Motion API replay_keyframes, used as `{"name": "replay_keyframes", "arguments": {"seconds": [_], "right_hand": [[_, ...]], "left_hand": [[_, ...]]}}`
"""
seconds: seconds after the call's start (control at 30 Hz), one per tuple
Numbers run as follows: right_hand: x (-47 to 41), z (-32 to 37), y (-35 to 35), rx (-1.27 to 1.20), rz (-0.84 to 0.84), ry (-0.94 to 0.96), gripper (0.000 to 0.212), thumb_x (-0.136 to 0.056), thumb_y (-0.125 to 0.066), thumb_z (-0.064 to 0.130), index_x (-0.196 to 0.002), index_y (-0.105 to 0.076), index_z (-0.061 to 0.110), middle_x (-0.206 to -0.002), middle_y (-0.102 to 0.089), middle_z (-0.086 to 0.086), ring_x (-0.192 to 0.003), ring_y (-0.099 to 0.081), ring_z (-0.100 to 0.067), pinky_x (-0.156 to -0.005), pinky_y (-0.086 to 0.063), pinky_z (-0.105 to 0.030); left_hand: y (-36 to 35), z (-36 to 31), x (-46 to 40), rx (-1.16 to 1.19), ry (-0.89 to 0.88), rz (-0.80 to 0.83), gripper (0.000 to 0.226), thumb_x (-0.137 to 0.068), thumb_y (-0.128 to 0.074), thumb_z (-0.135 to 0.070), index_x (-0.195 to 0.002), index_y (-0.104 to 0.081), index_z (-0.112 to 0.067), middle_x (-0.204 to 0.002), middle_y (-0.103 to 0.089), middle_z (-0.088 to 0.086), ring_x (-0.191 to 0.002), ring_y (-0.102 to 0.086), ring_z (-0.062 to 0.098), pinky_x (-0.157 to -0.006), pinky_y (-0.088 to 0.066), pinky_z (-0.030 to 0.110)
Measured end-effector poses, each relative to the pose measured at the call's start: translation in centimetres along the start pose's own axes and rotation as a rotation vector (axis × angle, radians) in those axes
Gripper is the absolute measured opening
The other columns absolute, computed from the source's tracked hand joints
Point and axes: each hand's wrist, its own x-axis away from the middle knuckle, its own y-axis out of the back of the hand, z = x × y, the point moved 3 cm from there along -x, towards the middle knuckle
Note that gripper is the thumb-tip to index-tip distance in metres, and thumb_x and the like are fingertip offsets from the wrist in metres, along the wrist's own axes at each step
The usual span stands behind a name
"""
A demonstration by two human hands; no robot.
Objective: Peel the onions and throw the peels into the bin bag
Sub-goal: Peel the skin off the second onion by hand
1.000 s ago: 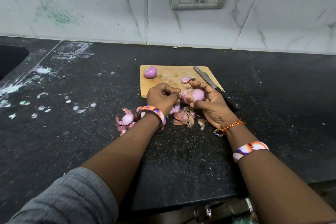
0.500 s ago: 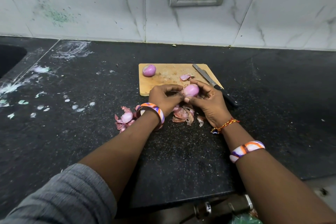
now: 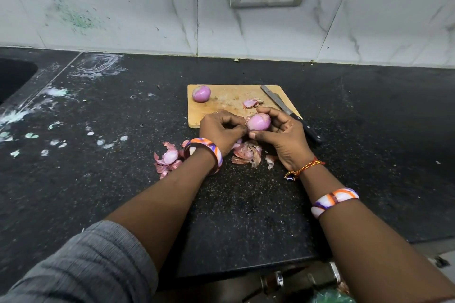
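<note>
compared with a second ago, the onion is held slightly higher over the near edge of the cutting board, and more of its smooth pink surface is bared; the hands are brought closer together than before. the onion is cupped by the right hand, with fingers curled over its far side and the thumb laid beneath it. the left hand is curled tight, its fingertips pinched at a strip of peel at the onion's left side; how much peel is gripped cannot be told. a second, peeled onion is left at the board's far left corner, unchanged, and a peel scrap lies mid-board. the knife is laid along the board's right edge, its handle overhanging onto the black counter, just beside the right hand. loose peels are piled on the counter beneath the hands and beside the left wrist. a sink recess is cut into the counter at far left, with pale smears between it and the board. open counter is seen to the right of the knife and behind the board up to the tiled wall. the counter's front edge runs just under the forearms. a bit of green material is glimpsed below that edge; whether it is the bin bag cannot be told.
</note>
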Motion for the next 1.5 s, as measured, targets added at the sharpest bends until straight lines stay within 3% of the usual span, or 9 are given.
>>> {"name": "replay_keyframes", "arguments": {"seconds": [0.13, 0.27, 0.4, 0.63, 0.73, 0.83, 1.0, 1.13, 1.5], "right_hand": [[-0.2, -0.2, 0.1, -0.02, 0.018, 0.004, 0.052, -0.063, -0.063, -0.026, -0.106, -0.057, 0.003, -0.096, -0.064, 0.001, -0.078, -0.067, 0.0, -0.074, -0.055, -0.017], [-0.5, -0.3, 0.2, -0.089, 0.031, 0.004, 0.052, -0.065, -0.057, -0.031, -0.098, -0.057, 0.01, -0.104, -0.061, 0.004, -0.083, -0.066, 0.002, -0.078, -0.054, -0.016], [-0.6, -0.5, 0.1, -0.075, 0.069, 0.007, 0.066, -0.065, -0.056, -0.031, -0.116, -0.051, 0.011, -0.113, -0.059, -0.002, -0.089, -0.065, -0.003, -0.083, -0.053, -0.02], [-0.5, -0.7, 0.0, -0.079, 0.103, -0.021, 0.077, -0.064, -0.063, -0.026, -0.132, -0.045, 0.006, -0.128, -0.054, -0.012, -0.103, -0.06, -0.02, -0.089, -0.051, -0.031], [-0.7, -0.7, 0.2, -0.127, 0.094, -0.034, 0.073, -0.065, -0.062, -0.026, -0.13, -0.047, 0.005, -0.126, -0.055, -0.016, -0.101, -0.061, -0.022, -0.087, -0.053, -0.032], [-0.7, -0.7, 0.2, -0.139, 0.104, -0.042, 0.072, -0.064, -0.062, -0.026, -0.127, -0.05, 0.008, -0.124, -0.057, -0.015, -0.095, -0.063, -0.018, -0.085, -0.054, -0.031], [-0.9, -0.9, 0.3, -0.151, 0.135, -0.052, 0.072, -0.064, -0.062, -0.027, -0.125, -0.051, 0.009, -0.124, -0.057, -0.014, -0.099, -0.061, -0.022, -0.086, -0.053, -0.034], [-1.0, -1.0, 0.3, -0.155, 0.172, -0.05, 0.071, -0.063, -0.06, -0.029, -0.122, -0.052, 0.01, -0.121, -0.057, -0.007, -0.1, -0.059, -0.02, -0.087, -0.051, -0.034], [-1.1, -1.1, 0.5, -0.161, 0.224, -0.043, 0.07, -0.062, -0.056, -0.033, -0.117, -0.054, 0.01, -0.127, -0.053, -0.004, -0.107, -0.055, -0.02, -0.087, -0.051, -0.032]], "left_hand": [[0.0, 0.4, -0.3, 0.049, 0.048, -0.043, 0.016, -0.075, -0.062, 0.006, -0.08, -0.067, -0.009, -0.076, -0.065, 0.001, -0.068, -0.059, 0.007, -0.067, -0.05, 0.014], [-0.6, 0.5, -0.4, 0.044, 0.095, 0.027, 0.027, -0.079, -0.065, -0.007, -0.106, -0.063, -0.006, -0.096, -0.064, 0.005, -0.086, -0.06, 0.014, -0.082, -0.052, 0.026], [-0.8, 0.0, 0.0, 0.161, 0.076, 0.089, 0.042, -0.073, -0.07, 0.002, -0.113, -0.058, -0.002, -0.099, -0.063, 0.008, -0.086, -0.062, 0.017, -0.077, -0.054, 0.02], [-0.5, 0.1, 0.1, 0.134, 0.001, 0.027, 0.037, -0.071, -0.072, 0.002, -0.106, -0.065, -0.001, -0.099, -0.067, 0.011, -0.087, -0.065, 0.016, -0.08, -0.055, 0.02], [-0.4, 0.2, -0.1, 0.124, -0.012, 0.024, 0.028, -0.07, -0.073, 0.0, -0.097, -0.068, -0.006, -0.078, -0.064, 0.001, -0.065, -0.06, -0.003, -0.07, -0.053, 0.012], [-0.6, 0.2, -0.2, 0.089, -0.046, 0.059, 0.021, -0.073, -0.069, 0.004, -0.073, -0.062, -0.016, -0.068, -0.059, -0.003, -0.056, -0.055, -0.007, -0.062, -0.05, 0.011], [-0.6, 0.5, -0.4, 0.113, -0.05, 0.113, 0.038, -0.073, -0.068, 0.006, -0.083, -0.055, -0.029, -0.069, -0.053, -0.001, -0.062, -0.051, 0.007, -0.064, -0.049, 0.017], [-0.6, 0.4, -0.4, 0.098, -0.068, 0.148, 0.038, -0.072, -0.067, 0.01, -0.079, -0.053, -0.024, -0.072, -0.049, -0.003, -0.066, -0.048, 0.006, -0.063, -0.047, 0.008], [-0.9, 0.6, -0.4, -0.034, -0.079, 0.194, 0.038, -0.073, -0.065, 0.011, -0.068, -0.049, -0.023, -0.068, -0.047, -0.003, -0.066, -0.044, 0.012, -0.064, -0.045, 0.015]]}}
